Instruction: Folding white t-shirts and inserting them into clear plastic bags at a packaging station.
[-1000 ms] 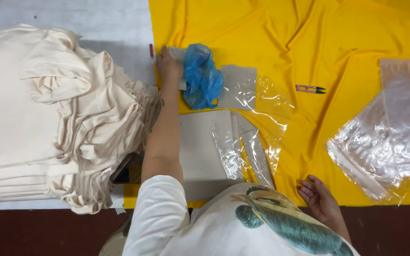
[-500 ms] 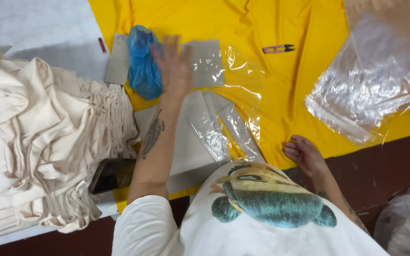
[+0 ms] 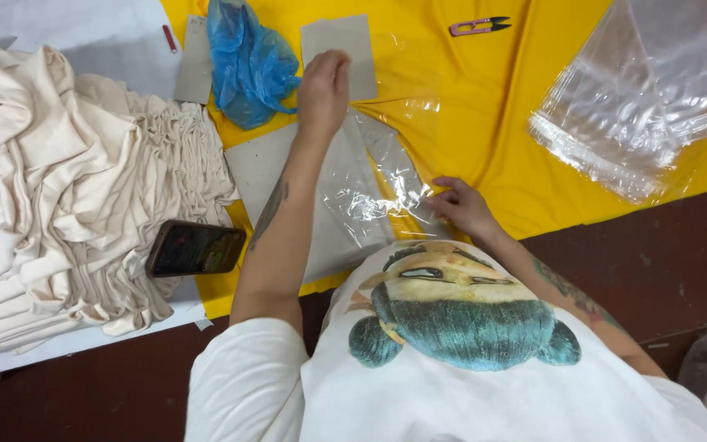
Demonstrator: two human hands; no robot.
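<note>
A clear plastic bag [image 3: 366, 192] lies over a grey cardboard sheet [image 3: 267, 164] on the yellow cloth [image 3: 484, 115] in front of me. My left hand [image 3: 323, 90] is curled at the bag's far end and pinches its top edge. My right hand [image 3: 461, 206] sits at the bag's near right corner, fingers closed on the crinkled film. A second grey card [image 3: 344, 45] lies just beyond my left hand, next to a crumpled blue plastic bag [image 3: 251, 61].
A tall pile of folded cream garments [image 3: 59, 188] fills the left side, with a dark phone [image 3: 195, 248] beside it. A stack of clear bags [image 3: 640, 98] lies at the right. Pink thread snips [image 3: 478, 26] and a red pen [image 3: 171, 38] lie farther back.
My left hand has moved off the blue bag to the far end of the clear bag. My right hand has come up from the table edge onto the bag's near corner.
</note>
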